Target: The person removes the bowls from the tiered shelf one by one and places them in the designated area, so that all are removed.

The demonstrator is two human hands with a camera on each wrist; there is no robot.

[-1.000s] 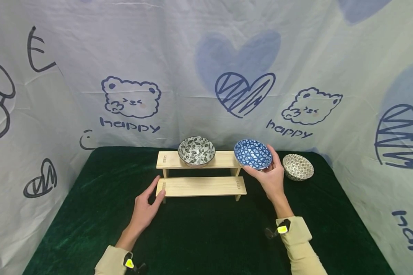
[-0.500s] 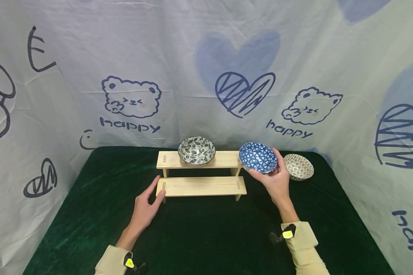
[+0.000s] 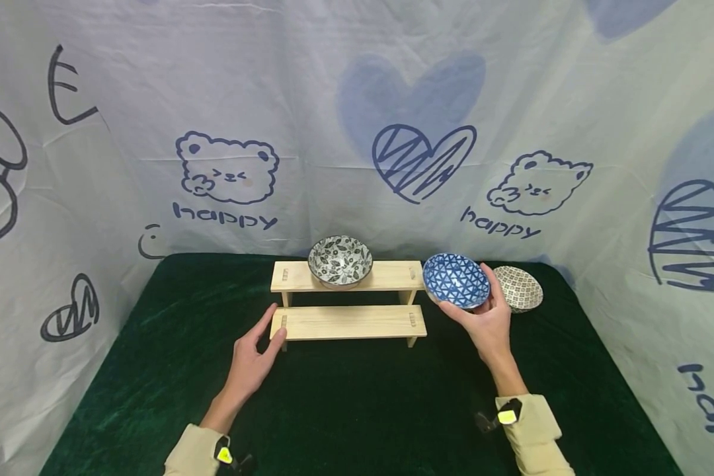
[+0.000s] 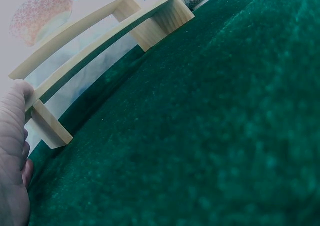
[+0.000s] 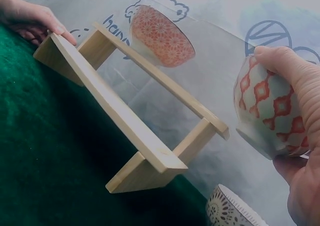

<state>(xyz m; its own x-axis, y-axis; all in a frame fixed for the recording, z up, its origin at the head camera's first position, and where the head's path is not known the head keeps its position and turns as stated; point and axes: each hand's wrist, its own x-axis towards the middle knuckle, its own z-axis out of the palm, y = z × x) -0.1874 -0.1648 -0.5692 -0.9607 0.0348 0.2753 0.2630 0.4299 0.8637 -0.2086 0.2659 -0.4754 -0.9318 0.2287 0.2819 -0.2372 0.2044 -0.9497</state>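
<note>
My right hand (image 3: 488, 324) holds a bowl (image 3: 455, 280), blue with white triangles inside, thumb at the near side and fingers at the far side. It is in the air by the upper step's right end. In the right wrist view the bowl's outside (image 5: 272, 103) has red diamonds on white. My left hand (image 3: 252, 360) grips the left end of the lower step of a two-step wooden stand (image 3: 348, 322), thumb at the front corner, index finger at the back. A leaf-patterned bowl (image 3: 340, 262) sits on the upper step, its outside pinkish red (image 5: 160, 38).
A third bowl (image 3: 519, 289) with a small brown-and-cream pattern stands on the green cloth (image 3: 369, 410), right of the stand and partly behind my right hand. A white drawn-on curtain (image 3: 321, 119) rises behind and along both sides.
My right hand has moved the blue bowl to the right and a little nearer, away from over the upper step's right end. My left hand, the stand and the other bowls stay in place.
</note>
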